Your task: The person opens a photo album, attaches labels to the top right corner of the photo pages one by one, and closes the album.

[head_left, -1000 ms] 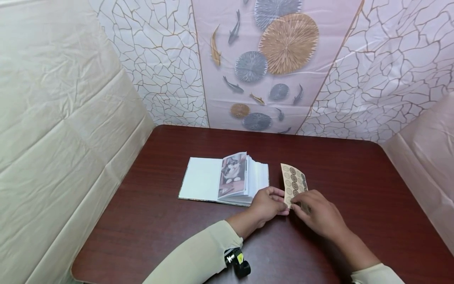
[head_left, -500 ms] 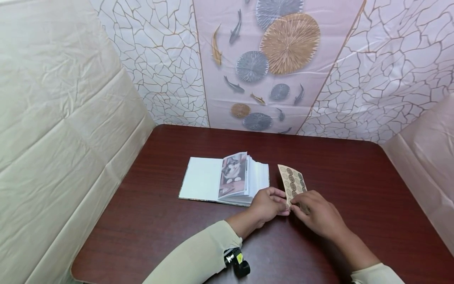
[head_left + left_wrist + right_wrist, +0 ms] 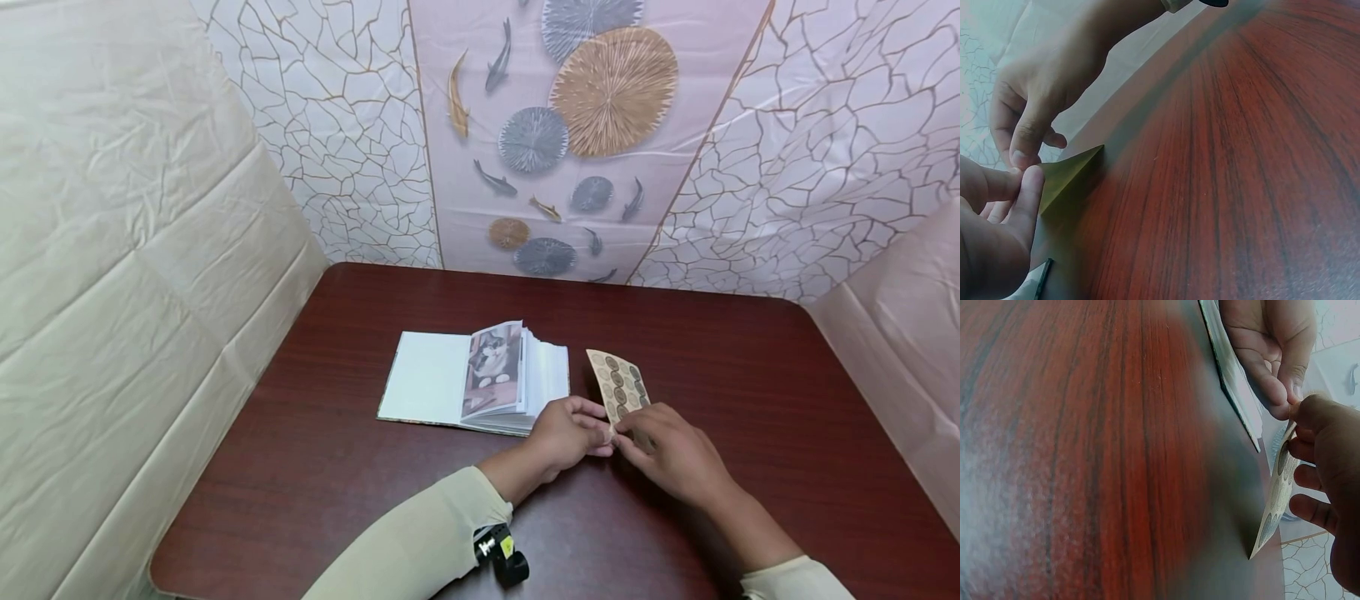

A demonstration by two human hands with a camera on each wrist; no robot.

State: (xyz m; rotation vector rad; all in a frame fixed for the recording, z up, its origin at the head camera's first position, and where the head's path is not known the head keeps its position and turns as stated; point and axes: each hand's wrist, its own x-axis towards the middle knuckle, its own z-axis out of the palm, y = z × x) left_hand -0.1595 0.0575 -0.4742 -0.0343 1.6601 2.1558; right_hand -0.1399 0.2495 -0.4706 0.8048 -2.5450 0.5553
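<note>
A tan sheet of round stickers (image 3: 621, 382), with darker and paler circles in rows, is held up at a tilt over the table. My right hand (image 3: 675, 450) pinches its lower corner between thumb and forefinger. From the other side, my left hand (image 3: 566, 431) has its thumb and fingertip pinched at that same corner. The fingertips of both hands meet there in the right wrist view, where the sheet (image 3: 1275, 487) hangs beside my right fingers. The left wrist view shows the plain back of the sheet (image 3: 1069, 178). What lies right between the fingertips is hidden.
Left of the hands lies an open photo album (image 3: 423, 379), with a cat photo (image 3: 492, 367) on its raised page. All this is on a dark red wooden table (image 3: 337, 492). Patterned cloth (image 3: 360, 150) hangs behind, and cream cloth (image 3: 150, 275) to the left.
The sticker sheet's far end has swung a little to the left and its lower corner has come closer to my left fingertips. Both hands stay almost in place; the album is unmoved.
</note>
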